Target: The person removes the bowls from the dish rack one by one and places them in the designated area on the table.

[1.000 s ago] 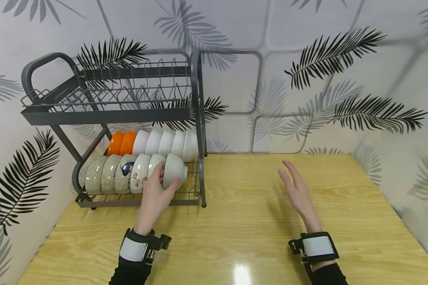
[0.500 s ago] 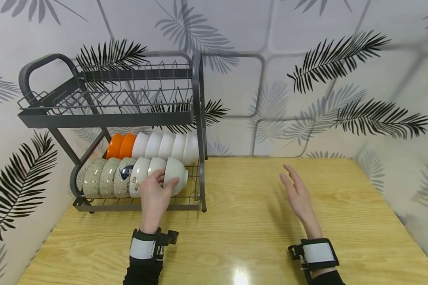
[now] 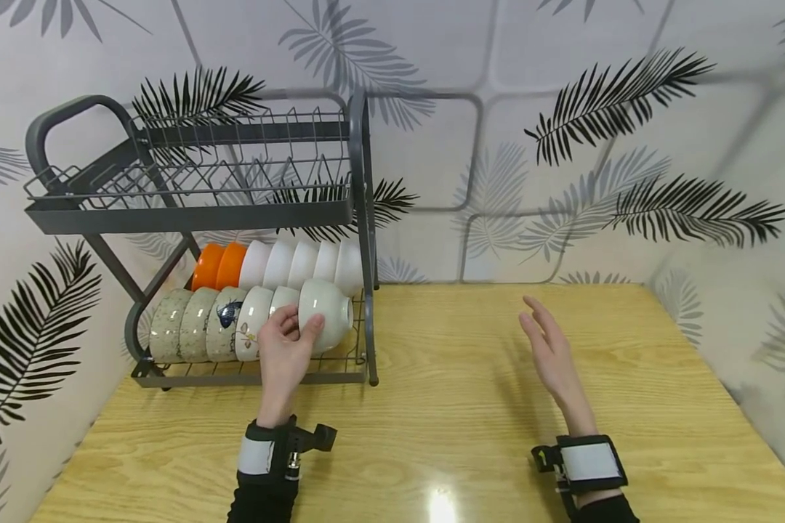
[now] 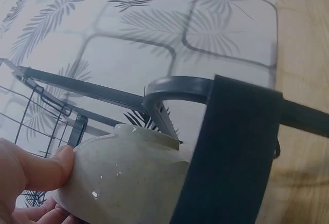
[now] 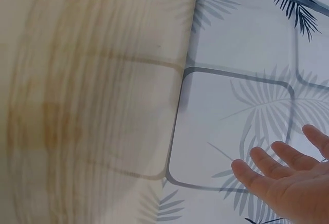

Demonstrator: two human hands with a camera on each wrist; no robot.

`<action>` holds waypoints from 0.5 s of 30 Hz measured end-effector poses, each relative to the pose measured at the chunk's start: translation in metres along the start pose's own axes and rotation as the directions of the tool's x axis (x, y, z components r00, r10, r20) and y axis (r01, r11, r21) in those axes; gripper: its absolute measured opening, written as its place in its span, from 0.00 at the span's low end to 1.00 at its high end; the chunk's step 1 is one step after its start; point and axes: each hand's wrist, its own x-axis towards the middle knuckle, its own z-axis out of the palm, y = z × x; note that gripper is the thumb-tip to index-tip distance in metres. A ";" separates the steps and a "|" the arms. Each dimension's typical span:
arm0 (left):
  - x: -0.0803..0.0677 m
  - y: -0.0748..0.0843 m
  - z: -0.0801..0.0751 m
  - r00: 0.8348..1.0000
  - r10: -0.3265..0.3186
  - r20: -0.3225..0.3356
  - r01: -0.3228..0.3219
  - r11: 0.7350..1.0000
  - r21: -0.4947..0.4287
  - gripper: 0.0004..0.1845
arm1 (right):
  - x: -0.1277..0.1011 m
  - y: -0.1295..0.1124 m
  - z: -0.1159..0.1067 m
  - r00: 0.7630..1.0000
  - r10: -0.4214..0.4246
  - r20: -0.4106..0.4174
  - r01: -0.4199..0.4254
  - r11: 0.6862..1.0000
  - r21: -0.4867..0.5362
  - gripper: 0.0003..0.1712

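Note:
My left hand [image 3: 284,363] pinches the rim of a pale grey-green bowl [image 3: 324,317], thumb on the near side, fingers partly hidden behind it. The bowl is tipped on its side, its foot facing right, at the right end of the front row in the dish rack [image 3: 196,215]. In the left wrist view the thumb [image 4: 49,168] presses against the glazed bowl [image 4: 126,175]. Left of it stand a flower-painted bowl [image 3: 254,324], a bowl with a blue motif [image 3: 225,325] and speckled bowls [image 3: 168,327]. Over the table's right half my right hand [image 3: 554,357] hovers with extended fingers, holding nothing.
Behind the front row, orange bowls [image 3: 208,267] and several white bowls [image 3: 278,264] stand on edge. The rack's upper tier overhangs both rows, and its right post [image 3: 368,290] stands close to the held bowl. The wooden table [image 3: 445,392] meets a leaf-patterned backdrop [image 3: 432,167].
The pale bowl in my left hand has risen slightly and shifted right, and its foot shows more. My right hand stays nearly in place.

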 end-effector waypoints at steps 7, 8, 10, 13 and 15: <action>0.000 0.003 -0.001 0.997 -0.074 -0.013 0.072 0.988 -0.136 0.17 | -0.003 -0.005 -0.003 1.000 -0.002 0.006 0.002 1.000 0.028 0.33; -0.001 0.004 -0.002 0.997 -0.075 -0.013 0.073 0.986 -0.152 0.17 | -0.003 -0.005 -0.003 1.000 -0.001 0.007 0.001 0.999 0.034 0.33; -0.002 0.005 -0.002 0.997 -0.077 -0.011 0.074 0.981 -0.179 0.17 | -0.004 -0.007 -0.003 1.000 -0.006 0.008 0.006 0.999 0.051 0.34; -0.003 0.009 -0.003 0.997 -0.076 -0.005 0.073 0.975 -0.209 0.17 | -0.006 -0.010 -0.003 1.000 -0.024 0.003 0.024 0.997 0.078 0.34; -0.004 0.012 -0.003 0.997 -0.072 0.000 0.070 0.973 -0.220 0.17 | -0.007 -0.013 -0.003 0.999 -0.039 -0.003 0.039 0.994 0.099 0.34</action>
